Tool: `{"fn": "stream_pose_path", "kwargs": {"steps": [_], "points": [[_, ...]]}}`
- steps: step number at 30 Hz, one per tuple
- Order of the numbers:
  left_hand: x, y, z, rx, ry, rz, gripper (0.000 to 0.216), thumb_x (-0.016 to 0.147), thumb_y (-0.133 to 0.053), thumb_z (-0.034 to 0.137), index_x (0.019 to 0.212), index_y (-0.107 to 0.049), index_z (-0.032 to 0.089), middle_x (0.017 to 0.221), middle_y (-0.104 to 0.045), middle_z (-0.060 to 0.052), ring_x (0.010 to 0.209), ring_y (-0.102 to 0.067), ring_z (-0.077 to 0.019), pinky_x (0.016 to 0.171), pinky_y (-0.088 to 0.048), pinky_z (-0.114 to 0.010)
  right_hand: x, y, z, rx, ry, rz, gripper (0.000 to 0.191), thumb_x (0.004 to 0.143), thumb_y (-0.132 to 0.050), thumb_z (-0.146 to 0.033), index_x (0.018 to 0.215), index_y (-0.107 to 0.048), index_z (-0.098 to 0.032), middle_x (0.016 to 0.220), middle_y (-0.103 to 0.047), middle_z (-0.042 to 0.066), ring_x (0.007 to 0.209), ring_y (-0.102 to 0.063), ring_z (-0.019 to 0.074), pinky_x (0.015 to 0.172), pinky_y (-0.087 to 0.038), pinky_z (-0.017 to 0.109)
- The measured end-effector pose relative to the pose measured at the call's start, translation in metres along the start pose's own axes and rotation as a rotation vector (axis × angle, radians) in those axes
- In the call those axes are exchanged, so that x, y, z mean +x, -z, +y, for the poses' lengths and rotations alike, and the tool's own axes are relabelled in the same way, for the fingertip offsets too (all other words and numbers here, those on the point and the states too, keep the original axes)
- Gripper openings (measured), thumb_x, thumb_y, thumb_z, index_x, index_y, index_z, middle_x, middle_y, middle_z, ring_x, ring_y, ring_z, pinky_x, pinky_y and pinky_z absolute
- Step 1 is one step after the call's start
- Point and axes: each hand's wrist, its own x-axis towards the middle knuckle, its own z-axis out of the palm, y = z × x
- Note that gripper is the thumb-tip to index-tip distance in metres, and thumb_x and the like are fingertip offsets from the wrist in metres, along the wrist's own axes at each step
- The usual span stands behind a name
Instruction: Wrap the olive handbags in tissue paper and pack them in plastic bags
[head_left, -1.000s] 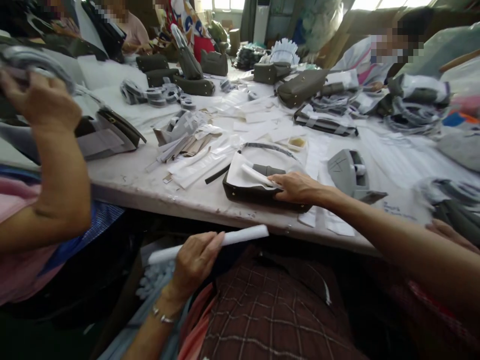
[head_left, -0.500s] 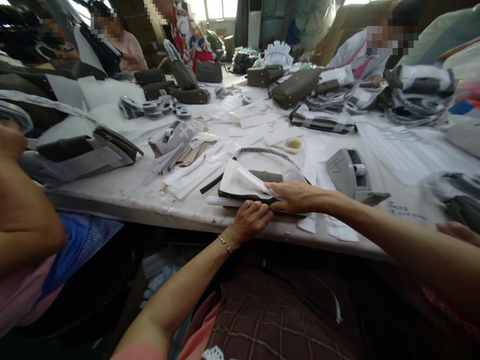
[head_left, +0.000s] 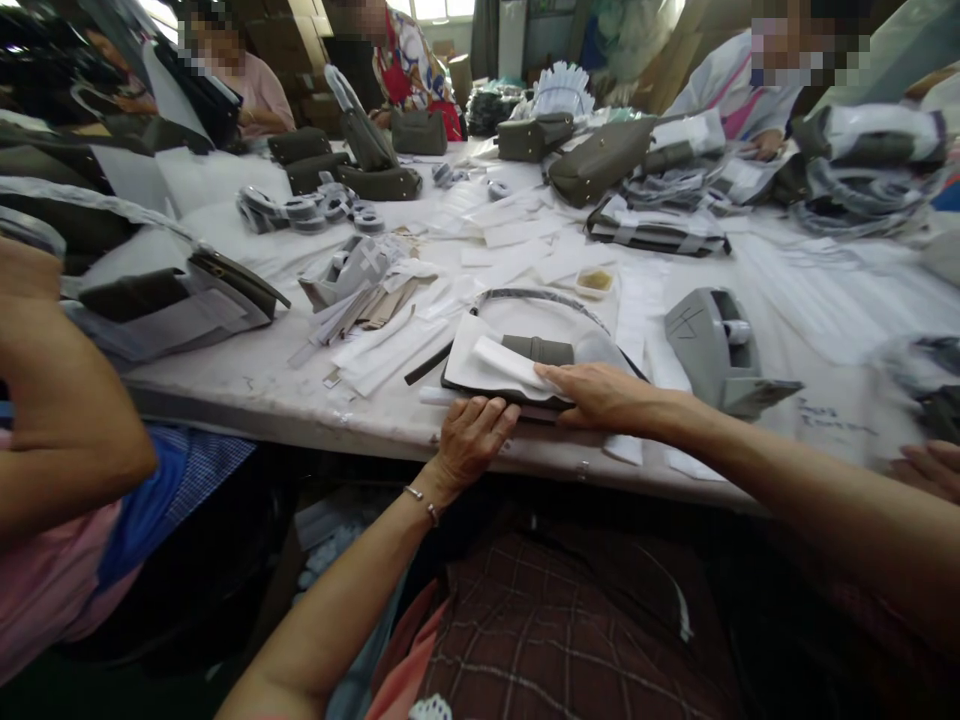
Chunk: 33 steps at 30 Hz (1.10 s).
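A dark olive handbag (head_left: 541,349) lies flat at the table's front edge, partly covered by a white wrapping sheet (head_left: 484,362). Its wrapped handle (head_left: 541,294) arches away behind it. My left hand (head_left: 474,440) is closed, its fingers curled over the bag's front edge. From the right, my right hand (head_left: 604,393) grips the same edge, fingertips over the folded sheet and thumb below. The bag's underside is hidden.
A grey tape dispenser (head_left: 705,345) stands to the right. Paper strips (head_left: 382,310), tape rolls (head_left: 304,215) and a small tray (head_left: 594,281) lie behind. More handbags (head_left: 600,160) cover the far table. A co-worker's arm (head_left: 67,390) is close at left; another person's hand (head_left: 930,468) shows at right.
My left hand has slid left along the bag's front edge, away from my right hand. The white sheet now lies flatter over the bag. The view has shifted slightly.
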Motion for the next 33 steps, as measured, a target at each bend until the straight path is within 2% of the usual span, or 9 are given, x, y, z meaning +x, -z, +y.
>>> {"fn": "stream_pose_path", "kwargs": {"steps": [4,9,14,18,21,23,26,29,33], "points": [[0.006,-0.008,0.006,0.008,-0.009,0.028,0.016,0.098,-0.048,0.017,0.108,-0.061,0.017,0.088,-0.069,-0.005,0.082,-0.061,-0.0183,0.075,-0.036,-0.034,-0.001,0.004,-0.002,-0.003,0.010,-0.014,0.061,0.077,-0.069,-0.023,0.133,-0.049,-0.013,0.119,-0.068,0.015,0.107,-0.065,0.0293,0.087,-0.047,0.032],[0.017,-0.011,0.012,-0.042,-0.094,0.024,0.014,0.098,-0.049,0.014,0.104,-0.061,0.017,0.086,-0.067,-0.003,0.080,-0.059,-0.0173,0.076,-0.033,-0.034,-0.001,0.004,-0.005,-0.030,-0.018,-0.017,0.062,0.078,-0.068,-0.022,0.135,-0.047,-0.011,0.120,-0.067,0.016,0.108,-0.065,0.0296,0.083,-0.049,0.031],[0.020,-0.016,0.016,-0.015,-0.058,0.134,0.008,0.095,-0.055,0.015,0.091,-0.061,0.018,0.072,-0.062,0.001,0.072,-0.056,-0.0165,0.073,-0.032,-0.034,-0.004,0.000,-0.012,-0.048,-0.058,-0.014,0.067,0.077,-0.070,-0.017,0.138,-0.043,-0.011,0.123,-0.065,0.016,0.107,-0.065,0.0293,0.080,-0.049,0.030],[0.017,-0.014,0.019,-0.016,-0.045,0.159,0.010,0.094,-0.056,0.016,0.085,-0.060,0.018,0.068,-0.061,0.001,0.070,-0.057,-0.0159,0.071,-0.034,-0.034,-0.004,-0.014,-0.026,-0.146,-0.127,0.050,0.056,0.088,-0.052,-0.009,0.142,-0.039,-0.008,0.122,-0.065,0.018,0.108,-0.064,0.0278,0.085,-0.048,0.033],[0.018,-0.005,0.020,-0.043,-0.106,0.166,0.010,0.096,-0.053,0.016,0.097,-0.063,0.017,0.083,-0.069,-0.002,0.083,-0.063,-0.0161,0.080,-0.040,-0.034,-0.004,-0.032,-0.036,-0.251,-0.185,0.145,0.049,0.095,-0.037,-0.008,0.144,-0.038,-0.005,0.123,-0.063,0.021,0.111,-0.062,0.0294,0.093,-0.046,0.040],[0.024,0.001,0.019,-0.066,-0.143,0.167,0.022,0.097,-0.049,0.016,0.116,-0.061,0.017,0.105,-0.071,-0.006,0.107,-0.063,-0.0187,0.097,-0.040,-0.036,-0.003,-0.041,-0.039,-0.266,-0.196,0.200,0.047,0.096,-0.037,-0.010,0.143,-0.041,-0.005,0.127,-0.060,0.022,0.116,-0.059,0.0304,0.099,-0.044,0.043],[0.036,0.001,0.016,-0.069,-0.125,0.060,0.039,0.099,-0.044,0.017,0.137,-0.049,0.014,0.135,-0.061,-0.011,0.133,-0.050,-0.0229,0.114,-0.033,-0.042,-0.004,-0.048,-0.037,-0.235,-0.191,0.239,0.042,0.095,-0.038,-0.009,0.135,-0.050,-0.006,0.131,-0.060,0.021,0.122,-0.056,0.0302,0.104,-0.040,0.044],[0.044,-0.009,0.012,-0.066,-0.071,-0.064,0.041,0.099,-0.044,0.018,0.138,-0.048,0.006,0.137,-0.059,-0.015,0.128,-0.055,-0.0223,0.112,-0.039,-0.037,-0.009,-0.045,-0.028,-0.193,-0.154,0.282,0.041,0.093,-0.039,-0.007,0.131,-0.054,-0.006,0.131,-0.061,0.019,0.121,-0.057,0.0276,0.105,-0.041,0.041],[0.038,-0.019,0.012,-0.057,-0.031,-0.068,0.037,0.099,-0.046,0.020,0.133,-0.055,0.007,0.132,-0.063,-0.014,0.122,-0.060,-0.0220,0.106,-0.047,-0.036,-0.022,-0.040,-0.010,-0.175,-0.084,0.307,0.054,0.084,-0.057,-0.012,0.137,-0.049,-0.007,0.140,-0.055,0.018,0.128,-0.052,0.0306,0.109,-0.037,0.046]]}}
